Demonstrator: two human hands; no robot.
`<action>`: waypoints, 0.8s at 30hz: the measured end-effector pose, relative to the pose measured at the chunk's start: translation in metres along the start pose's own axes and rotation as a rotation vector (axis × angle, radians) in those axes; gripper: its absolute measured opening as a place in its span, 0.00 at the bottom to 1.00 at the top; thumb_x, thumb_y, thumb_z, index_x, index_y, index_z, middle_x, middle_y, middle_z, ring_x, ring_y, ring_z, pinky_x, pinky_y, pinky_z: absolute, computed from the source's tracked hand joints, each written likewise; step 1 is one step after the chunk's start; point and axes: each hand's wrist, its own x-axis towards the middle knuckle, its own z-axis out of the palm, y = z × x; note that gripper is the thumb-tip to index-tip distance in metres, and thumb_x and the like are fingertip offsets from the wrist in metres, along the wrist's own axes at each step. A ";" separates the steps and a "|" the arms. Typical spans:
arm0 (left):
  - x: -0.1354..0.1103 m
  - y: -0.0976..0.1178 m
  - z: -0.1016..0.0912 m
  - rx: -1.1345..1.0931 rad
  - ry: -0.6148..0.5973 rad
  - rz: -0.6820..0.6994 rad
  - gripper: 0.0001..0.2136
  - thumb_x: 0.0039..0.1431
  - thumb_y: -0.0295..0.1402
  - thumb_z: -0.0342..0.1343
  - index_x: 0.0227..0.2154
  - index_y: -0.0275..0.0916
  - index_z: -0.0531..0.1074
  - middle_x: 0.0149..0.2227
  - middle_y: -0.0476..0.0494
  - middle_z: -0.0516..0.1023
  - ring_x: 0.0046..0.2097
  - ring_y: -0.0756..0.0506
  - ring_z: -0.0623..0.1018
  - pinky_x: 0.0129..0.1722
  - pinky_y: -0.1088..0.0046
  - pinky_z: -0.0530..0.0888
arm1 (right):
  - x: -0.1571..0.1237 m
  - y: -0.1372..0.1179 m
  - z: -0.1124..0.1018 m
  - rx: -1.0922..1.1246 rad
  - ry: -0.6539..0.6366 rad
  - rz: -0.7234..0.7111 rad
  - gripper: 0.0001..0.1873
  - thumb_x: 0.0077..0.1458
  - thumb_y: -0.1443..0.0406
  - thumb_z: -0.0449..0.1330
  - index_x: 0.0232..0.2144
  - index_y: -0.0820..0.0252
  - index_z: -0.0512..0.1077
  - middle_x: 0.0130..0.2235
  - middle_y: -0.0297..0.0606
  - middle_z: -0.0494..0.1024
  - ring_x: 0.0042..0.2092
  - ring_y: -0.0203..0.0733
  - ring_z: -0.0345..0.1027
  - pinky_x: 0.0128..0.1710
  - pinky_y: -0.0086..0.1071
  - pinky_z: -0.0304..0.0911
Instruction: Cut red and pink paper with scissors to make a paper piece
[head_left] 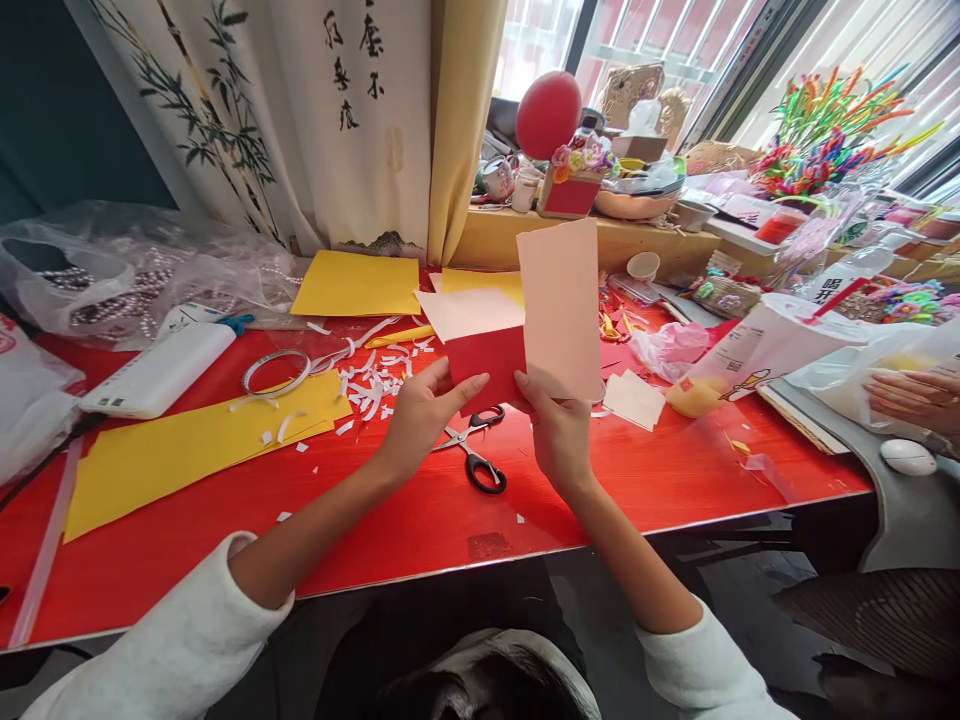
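Both my hands hold up a folded sheet of paper [559, 310], red on one side and pale pink on the other, above the red table [420, 520]. My left hand [420, 412] pinches its lower left part, where the red face and a folded-down flap show. My right hand [559, 425] grips the bottom of the upright pale panel. Black-handled scissors [476, 455] lie on the table right under my hands.
Yellow paper sheets [195, 445] and white paper scraps [371, 385] lie to the left, with a tape ring [275, 372] and a white box [161, 370]. Plastic bags [127, 265] sit far left. Another person's hand [911, 395] rests at right near a white mouse [907, 457]. Cluttered windowsill behind.
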 end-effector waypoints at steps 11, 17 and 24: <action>0.004 -0.005 -0.005 -0.059 -0.001 -0.068 0.16 0.49 0.40 0.63 0.38 0.35 0.76 0.37 0.42 0.81 0.32 0.45 0.81 0.38 0.65 0.79 | 0.001 -0.007 0.001 -0.093 -0.121 -0.036 0.15 0.53 0.58 0.61 0.40 0.61 0.75 0.44 0.41 0.78 0.48 0.46 0.71 0.50 0.42 0.67; 0.014 0.002 -0.015 -0.080 0.118 -0.007 0.10 0.48 0.37 0.64 0.30 0.35 0.77 0.34 0.46 0.81 0.29 0.48 0.80 0.37 0.67 0.79 | -0.018 -0.002 -0.021 -0.813 -0.505 -0.023 0.29 0.48 0.58 0.65 0.53 0.56 0.67 0.57 0.45 0.68 0.60 0.50 0.59 0.60 0.47 0.55; 0.019 0.005 -0.020 -0.036 0.157 0.034 0.13 0.48 0.39 0.64 0.34 0.35 0.77 0.36 0.44 0.81 0.29 0.47 0.80 0.33 0.69 0.78 | -0.029 -0.016 -0.033 -1.314 -0.762 -0.119 0.20 0.56 0.65 0.57 0.52 0.60 0.68 0.51 0.48 0.72 0.51 0.51 0.66 0.51 0.44 0.61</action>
